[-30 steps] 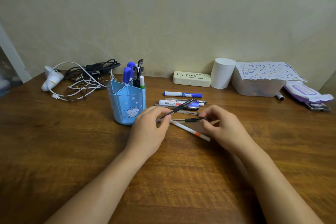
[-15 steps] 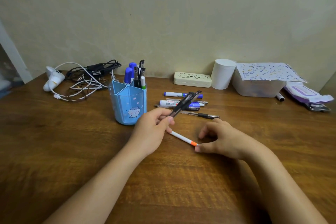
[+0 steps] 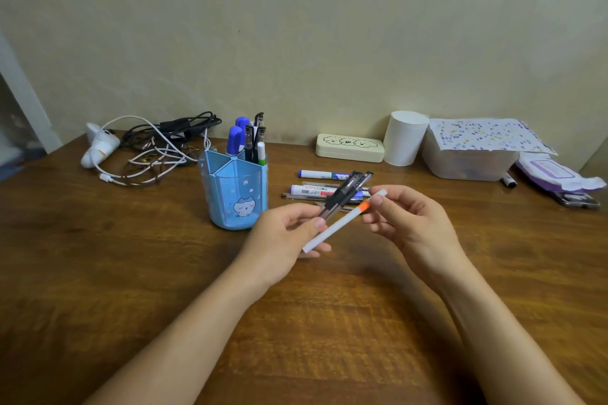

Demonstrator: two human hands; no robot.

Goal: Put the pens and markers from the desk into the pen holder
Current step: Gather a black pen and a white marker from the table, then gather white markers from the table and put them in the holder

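A blue pen holder (image 3: 234,194) with a cat picture stands left of centre, with several pens and blue-capped markers upright in its back compartments. My left hand (image 3: 286,237) is closed around a bundle of black pens (image 3: 345,192) just right of the holder. My right hand (image 3: 409,223) pinches the top end of a white pen with an orange band (image 3: 342,223), lifted off the desk; its lower end rests against my left fingers. Several pens and markers (image 3: 324,189) lie on the desk behind my hands.
A tangle of cables (image 3: 154,154) and a white charger (image 3: 98,148) lie at the back left. Along the wall stand a cream case (image 3: 349,147), a white cylinder (image 3: 406,138), a covered plastic tub (image 3: 470,158), a wipes pack (image 3: 552,171) and a black marker (image 3: 508,180).
My right hand picked the white orange-banded pen up off the desk and brought it to my left hand. My left hand gathered a second black pen and lifted the bundle.
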